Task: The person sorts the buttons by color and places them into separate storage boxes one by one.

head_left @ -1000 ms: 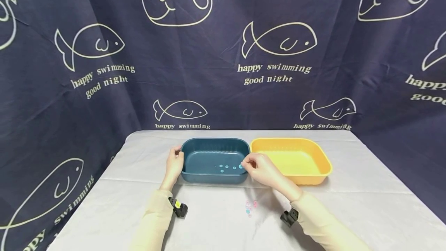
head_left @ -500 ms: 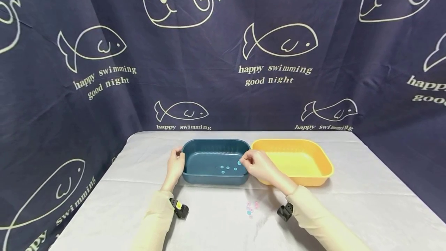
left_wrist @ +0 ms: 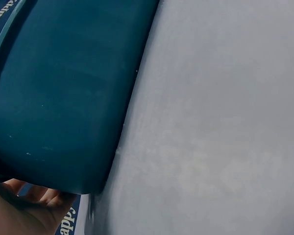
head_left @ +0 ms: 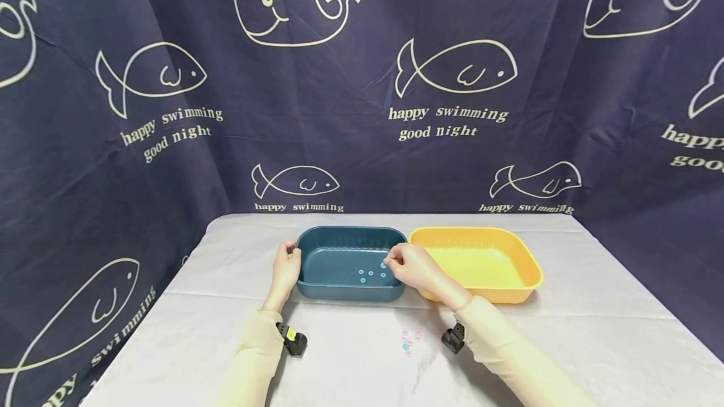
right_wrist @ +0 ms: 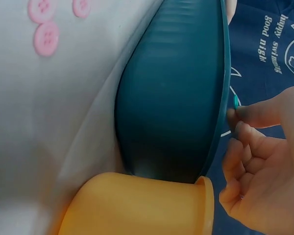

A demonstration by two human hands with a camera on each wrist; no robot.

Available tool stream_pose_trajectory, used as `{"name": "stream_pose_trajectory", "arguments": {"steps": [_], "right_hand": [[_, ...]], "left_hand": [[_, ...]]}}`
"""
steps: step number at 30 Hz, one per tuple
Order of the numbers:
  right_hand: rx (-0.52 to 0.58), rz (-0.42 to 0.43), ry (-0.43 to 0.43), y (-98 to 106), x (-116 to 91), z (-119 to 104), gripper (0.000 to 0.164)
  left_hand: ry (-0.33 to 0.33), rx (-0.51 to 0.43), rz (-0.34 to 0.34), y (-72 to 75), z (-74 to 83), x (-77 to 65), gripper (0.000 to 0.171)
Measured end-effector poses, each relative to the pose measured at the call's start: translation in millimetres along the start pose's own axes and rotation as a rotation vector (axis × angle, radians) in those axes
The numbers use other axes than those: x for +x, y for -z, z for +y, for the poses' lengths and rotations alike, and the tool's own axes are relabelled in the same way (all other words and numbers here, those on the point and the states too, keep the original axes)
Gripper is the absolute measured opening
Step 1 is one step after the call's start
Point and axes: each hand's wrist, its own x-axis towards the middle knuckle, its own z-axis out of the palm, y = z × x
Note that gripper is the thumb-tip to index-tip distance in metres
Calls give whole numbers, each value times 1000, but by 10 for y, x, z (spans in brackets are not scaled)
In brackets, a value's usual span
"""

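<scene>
My right hand [head_left: 414,264] pinches a small blue button [right_wrist: 236,102] between thumb and forefinger, just above the right end of a dark teal plastic bin [head_left: 351,293]. The other fingers of that hand are curled in the right wrist view. Inside the bin, several blue buttons [head_left: 371,273] lie on the floor toward the right. My left hand [head_left: 286,267] holds the bin's left end, and in the left wrist view its fingers [left_wrist: 36,193] reach round behind that end, partly hidden.
A yellow bin [head_left: 534,278] stands right beside the teal one. On the pale cloth in front lie several pink buttons [right_wrist: 46,38] and a blue button [head_left: 405,346]. A dark blue curtain [head_left: 362,80] with fish drawings hangs behind and at the sides.
My right hand has moved a little to the left, farther over the teal bin, with the button still pinched. The left hand stays at the bin's end.
</scene>
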Motion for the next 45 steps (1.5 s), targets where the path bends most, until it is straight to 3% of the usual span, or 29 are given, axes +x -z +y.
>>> {"name": "stream_pose_trajectory", "arguments": {"steps": [11, 23, 45], "right_hand": [[-17, -14, 2, -41, 122, 13, 32], [-37, -17, -52, -76, 249, 62, 16], [-99, 21, -31, -167, 406, 155, 20]], "left_hand": [[-5, 3, -13, 8, 11, 14, 40], [-23, -3, 5, -14, 20, 31, 38], [-15, -10, 2, 4, -17, 1, 39]]}}
